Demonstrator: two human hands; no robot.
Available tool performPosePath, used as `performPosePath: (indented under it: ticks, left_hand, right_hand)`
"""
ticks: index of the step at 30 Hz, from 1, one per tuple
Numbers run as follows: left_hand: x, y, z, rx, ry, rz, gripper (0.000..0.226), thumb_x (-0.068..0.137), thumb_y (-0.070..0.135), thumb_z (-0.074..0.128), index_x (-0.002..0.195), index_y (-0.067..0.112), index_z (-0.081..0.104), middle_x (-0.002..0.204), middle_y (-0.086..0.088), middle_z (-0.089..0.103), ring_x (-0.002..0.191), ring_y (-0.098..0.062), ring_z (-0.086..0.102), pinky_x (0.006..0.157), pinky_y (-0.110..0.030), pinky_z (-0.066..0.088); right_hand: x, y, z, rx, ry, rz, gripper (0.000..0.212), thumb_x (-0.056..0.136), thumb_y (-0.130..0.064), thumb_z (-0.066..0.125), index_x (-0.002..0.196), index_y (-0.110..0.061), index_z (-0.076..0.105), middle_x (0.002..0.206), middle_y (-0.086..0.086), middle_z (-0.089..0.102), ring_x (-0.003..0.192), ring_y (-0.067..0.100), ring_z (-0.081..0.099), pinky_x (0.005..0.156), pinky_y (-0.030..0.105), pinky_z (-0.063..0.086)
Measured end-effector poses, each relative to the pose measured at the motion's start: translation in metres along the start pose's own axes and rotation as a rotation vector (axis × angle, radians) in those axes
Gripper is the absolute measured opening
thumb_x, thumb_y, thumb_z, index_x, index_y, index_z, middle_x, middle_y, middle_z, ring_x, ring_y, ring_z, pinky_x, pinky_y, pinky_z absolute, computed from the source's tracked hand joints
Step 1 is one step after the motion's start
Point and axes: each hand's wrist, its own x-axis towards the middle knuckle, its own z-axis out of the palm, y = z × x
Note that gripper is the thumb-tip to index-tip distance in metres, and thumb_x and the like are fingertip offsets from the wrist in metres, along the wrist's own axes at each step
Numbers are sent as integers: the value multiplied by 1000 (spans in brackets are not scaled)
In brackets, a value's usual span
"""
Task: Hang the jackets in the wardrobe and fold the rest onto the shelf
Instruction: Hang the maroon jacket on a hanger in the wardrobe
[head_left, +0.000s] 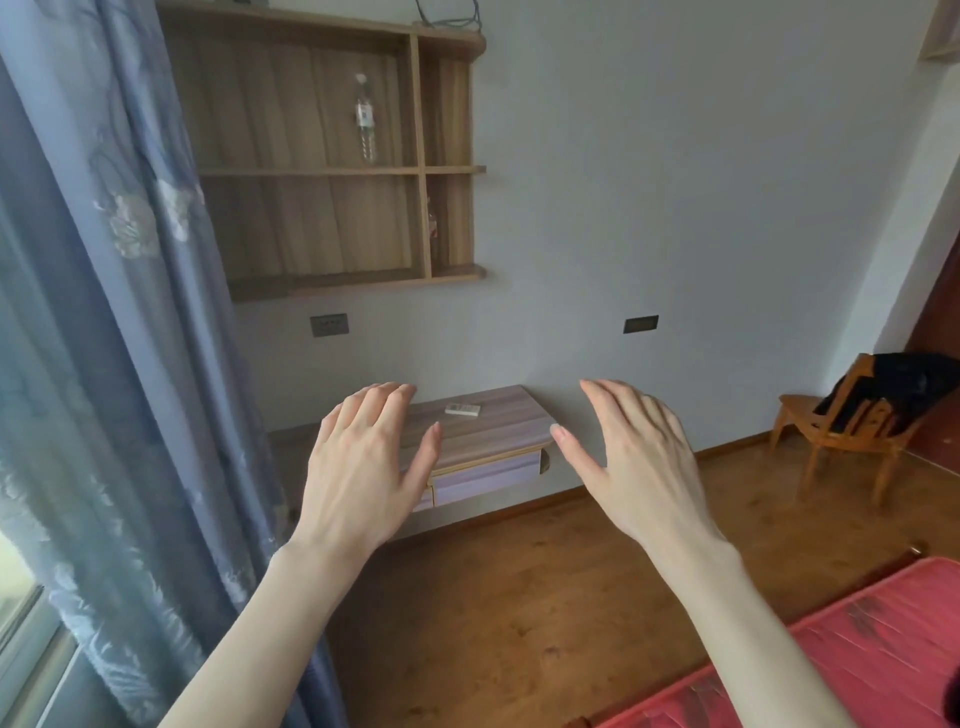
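- Against the far wall, a low wall-mounted desk (483, 431) is seen, with a small white remote-like object (462, 409) lying near the back edge of its top and pale drawer fronts under its front edge.
- Both hands are held up in front of the desk, backs toward the camera, well apart from each other.
- The left hand (363, 462) is spread with fingers straight and slightly parted; nothing is held by it.
- The right hand (631, 457) is likewise spread, fingers loosely extended, and nothing is gripped.
- A dark garment (904, 387) is draped over the back and seat of a wooden chair (836, 441) standing on the wooden floor (519, 597) by the right edge of the view, well apart from both hands.
- A wooden wall shelf (332, 171) is mounted above the desk; a clear plastic bottle (365, 117) stands upright in its upper left compartment.
- A blue patterned curtain (104, 312) is hung along the left side, overlapping the shelf's left edge.
- A red mat-like surface (857, 649) is seen in the bottom right corner.
- Two dark wall sockets (328, 325) are set between shelf and desk.
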Motion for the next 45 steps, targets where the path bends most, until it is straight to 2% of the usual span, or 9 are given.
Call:
performPosePath:
  ticks: [8,14,22,27,34,37,45]
  left_hand:
    - [76,-41,68,-33,-8,22,48,105,46,50,138,13,61,136,-6,66,128,-29,60,110,-46,48]
    - [148,-80,142,-55,7,102,52,104,49,45,137,12,61,135,-7,66,124,-29,61,108,-45,47]
    - [253,-135,244,-127,-10,198,49,104,48,47,134,13,63,134,-6,67,121,-30,63,106,-46,49]
    - [312,-151,302,-183,-36,259,51,105,49,44,137,14,61,138,-5,64,127,-28,59,104,-44,47]
    - [371,-114,382,-344,-93,347,52,104,47,45,138,10,61,138,-8,64,132,-28,56,108,-46,45]
    - [392,-83,416,-421,-110,393,55,104,47,43,138,9,62,138,-9,64,132,-29,56,110,-46,44]
    - [450,21,513,-559,-118,507,56,104,48,42,139,9,62,139,-8,65,130,-27,58,111,-43,43]
  right_hand:
    - [79,4,77,-16,-25,-5,63,105,-61,40,147,-16,52,146,4,59,133,24,55,113,40,41]
    - [140,12,148,-79,-14,15,65,104,-62,37,147,-15,52,144,4,60,132,23,54,113,39,42]
    - [219,19,238,-166,-5,136,65,104,-61,39,146,-14,53,144,5,60,133,24,55,114,40,41]
    - [246,40,276,-243,-16,233,67,104,-63,35,148,-14,52,145,5,60,135,23,53,118,41,38]
    - [267,87,293,-365,-27,383,65,105,-61,38,146,-14,56,144,7,61,136,24,54,118,42,38]
    - [276,113,300,-386,-33,446,68,104,-62,35,146,-13,56,146,8,60,137,26,54,119,45,39]
    - [299,221,318,-408,2,581,66,102,-59,43,146,-12,57,146,9,60,139,27,53,118,50,40]
